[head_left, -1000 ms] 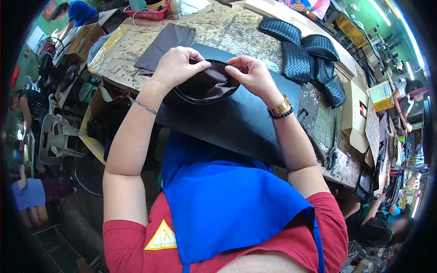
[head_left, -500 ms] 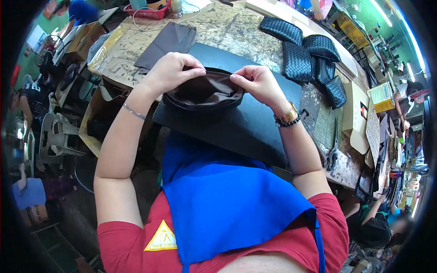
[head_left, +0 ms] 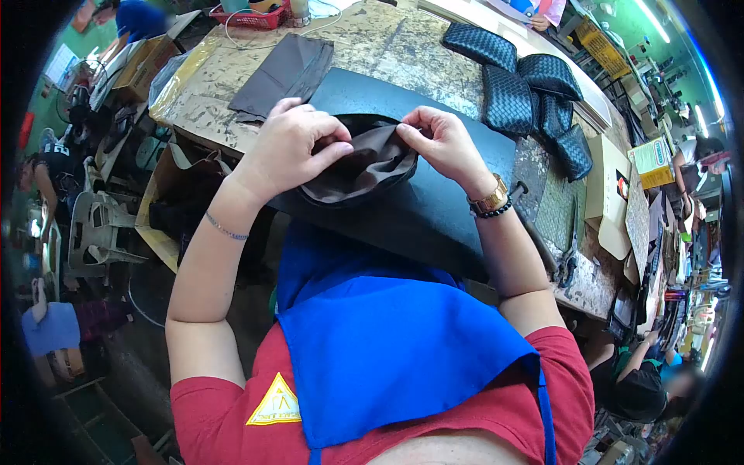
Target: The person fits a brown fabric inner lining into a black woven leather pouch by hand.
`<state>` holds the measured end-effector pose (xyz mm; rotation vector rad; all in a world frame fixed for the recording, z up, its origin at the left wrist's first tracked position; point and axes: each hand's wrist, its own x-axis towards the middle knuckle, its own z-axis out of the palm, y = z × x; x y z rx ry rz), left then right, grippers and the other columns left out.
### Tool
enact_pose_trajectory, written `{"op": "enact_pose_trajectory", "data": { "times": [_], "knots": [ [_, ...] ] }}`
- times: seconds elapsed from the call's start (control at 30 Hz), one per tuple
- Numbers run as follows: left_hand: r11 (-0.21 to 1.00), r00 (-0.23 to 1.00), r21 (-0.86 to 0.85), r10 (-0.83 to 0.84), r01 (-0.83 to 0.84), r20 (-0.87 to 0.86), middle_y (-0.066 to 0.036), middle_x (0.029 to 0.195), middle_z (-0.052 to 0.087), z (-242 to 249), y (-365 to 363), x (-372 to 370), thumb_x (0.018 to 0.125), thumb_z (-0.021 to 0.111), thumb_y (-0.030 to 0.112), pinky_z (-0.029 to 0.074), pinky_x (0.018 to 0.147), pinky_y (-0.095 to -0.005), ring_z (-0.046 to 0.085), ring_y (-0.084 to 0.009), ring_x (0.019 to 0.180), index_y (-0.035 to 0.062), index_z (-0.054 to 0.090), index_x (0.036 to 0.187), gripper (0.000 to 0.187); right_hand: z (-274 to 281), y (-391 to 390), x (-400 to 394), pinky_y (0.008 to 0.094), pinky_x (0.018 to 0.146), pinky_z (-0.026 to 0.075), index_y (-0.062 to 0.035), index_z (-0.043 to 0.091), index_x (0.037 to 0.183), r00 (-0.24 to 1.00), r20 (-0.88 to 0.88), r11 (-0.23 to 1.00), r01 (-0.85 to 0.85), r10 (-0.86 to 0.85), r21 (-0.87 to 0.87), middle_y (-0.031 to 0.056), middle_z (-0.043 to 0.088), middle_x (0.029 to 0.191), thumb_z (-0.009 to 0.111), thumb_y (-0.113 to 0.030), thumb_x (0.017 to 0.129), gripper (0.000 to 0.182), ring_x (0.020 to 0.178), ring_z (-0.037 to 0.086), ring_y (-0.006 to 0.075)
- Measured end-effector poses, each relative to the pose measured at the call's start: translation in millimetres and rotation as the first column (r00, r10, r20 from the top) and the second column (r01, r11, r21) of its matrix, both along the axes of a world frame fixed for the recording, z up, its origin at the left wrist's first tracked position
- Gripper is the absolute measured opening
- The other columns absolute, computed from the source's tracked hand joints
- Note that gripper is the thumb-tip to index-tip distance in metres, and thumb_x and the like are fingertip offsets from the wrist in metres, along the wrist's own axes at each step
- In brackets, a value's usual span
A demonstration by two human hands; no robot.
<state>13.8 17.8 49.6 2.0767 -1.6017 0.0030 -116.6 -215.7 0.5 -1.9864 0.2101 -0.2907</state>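
Between my hands is a black pouch (head_left: 333, 198), its mouth open toward me and its creased brown lining showing. My right hand (head_left: 448, 146) pinches the lining and rim at the upper right, thumb on the inside. At the left side of the mouth, my left hand (head_left: 298, 151) is curled round the edge, with its thumb lying over the lining; some of its fingertips are hidden. Underneath, a smooth black board (head_left: 457, 194) slopes from the table toward my lap.
Several black woven pouches (head_left: 508, 97) are piled at the right. Dark brown sheets (head_left: 283, 77) lie on the worn table (head_left: 372, 46) at the left. Scissors (head_left: 570, 263) and an opened cardboard box (head_left: 608, 198) are on the right side. A red basket (head_left: 252, 17) stands at the back.
My left hand has shifted its hold, turning with its fingers curled further in over the left edge. The lining bulges up more, while my right hand keeps its pinch.
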Motion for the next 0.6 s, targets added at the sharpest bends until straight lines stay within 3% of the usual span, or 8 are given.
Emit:
{"op": "enact_pose_trajectory", "data": {
  "times": [0.13, 0.2, 0.23, 0.27, 0.37, 0.4, 0.6],
  "knots": [
    [0.978, 0.955, -0.168, 0.164, -0.124, 0.246, -0.008, 0.096, 0.067, 0, 7, -4, 0.087, 0.071, 0.023, 0.042, 0.093, -0.0344, 0.063, -0.0258, 0.087, 0.0064, 0.071, 0.084, 0.017, 2, -1, -2, 0.024, 0.063, 0.047, -0.0003, 0.067, 0.092, 0.999, 0.001, 0.999, -0.052, 0.052, -0.002, -0.0007, 0.064, 0.077, 0.066, -0.02, 0.093, 0.02, 0.071, 0.055, 0.0042],
    [0.969, 0.978, -0.159, 0.173, -0.191, -0.118, -0.009, 0.1, 0.068, -10, 6, 5, 0.088, 0.071, 0.023, 0.045, 0.09, -0.0337, 0.064, -0.0232, 0.089, 0.0051, 0.07, 0.085, 0.018, -1, 0, -4, 0.0236, 0.064, 0.046, -0.0008, 0.064, 0.092, 0.994, -0.006, 0.99, -0.107, 0.108, 0.095, -0.0021, 0.062, 0.078, 0.065, -0.02, 0.094, 0.019, 0.072, 0.053, 0.0037],
    [0.963, 0.939, -0.148, 0.173, -0.224, -0.298, -0.01, 0.102, 0.069, -14, 5, 10, 0.088, 0.071, 0.022, 0.046, 0.088, -0.0334, 0.065, -0.0219, 0.089, 0.0044, 0.07, 0.085, 0.018, -2, 0, -5, 0.0232, 0.064, 0.046, -0.0012, 0.063, 0.092, 0.991, -0.009, 0.982, -0.132, 0.135, 0.136, -0.0027, 0.061, 0.078, 0.065, -0.02, 0.095, 0.019, 0.072, 0.052, 0.0035],
    [0.965, 0.844, -0.037, 0.207, -0.259, -0.495, -0.007, 0.097, 0.071, -15, 5, 15, 0.09, 0.071, 0.022, 0.048, 0.08, -0.0296, 0.063, -0.0136, 0.087, 0.002, 0.071, 0.087, 0.02, -4, -1, -6, 0.0229, 0.064, 0.045, -0.0016, 0.062, 0.092, 0.987, -0.012, 0.972, -0.157, 0.162, 0.177, -0.0034, 0.06, 0.079, 0.064, -0.02, 0.095, 0.019, 0.072, 0.052, 0.0033],
    [0.959, 0.724, 0.101, 0.268, -0.266, -0.635, -0.002, 0.086, 0.07, -18, 3, 26, 0.09, 0.073, 0.022, 0.048, 0.077, -0.0256, 0.06, -0.0072, 0.081, 0.0005, 0.072, 0.088, 0.022, -9, -4, -10, 0.0219, 0.064, 0.045, -0.0024, 0.062, 0.094, 0.976, -0.013, 0.946, -0.208, 0.218, 0.25, -0.0046, 0.06, 0.08, 0.064, -0.02, 0.096, 0.018, 0.073, 0.051, 0.0021],
    [0.963, 0.75, 0.082, 0.252, -0.257, -0.612, 0.001, 0.079, 0.068, -18, 3, 26, 0.089, 0.075, 0.022, 0.048, 0.074, -0.0233, 0.058, -0.0052, 0.075, 0.0, 0.073, 0.089, 0.022, -10, -5, -11, 0.0218, 0.064, 0.045, -0.0023, 0.062, 0.095, 0.973, -0.014, 0.939, -0.218, 0.23, 0.266, -0.0043, 0.061, 0.08, 0.064, -0.021, 0.096, 0.018, 0.073, 0.052, 0.002],
    [0.966, 0.777, 0.035, 0.226, -0.255, -0.588, 0.001, 0.078, 0.069, -16, 1, 22, 0.086, 0.078, 0.022, 0.049, 0.071, -0.0232, 0.059, -0.0053, 0.074, 0.0004, 0.074, 0.087, 0.022, 4, -3, -16, 0.0222, 0.065, 0.047, -0.0018, 0.066, 0.102, 0.973, -0.081, 0.957, -0.196, 0.217, 0.212, -0.0014, 0.067, 0.08, 0.067, -0.022, 0.095, 0.021, 0.073, 0.057, 0.0028]
  ]
}}
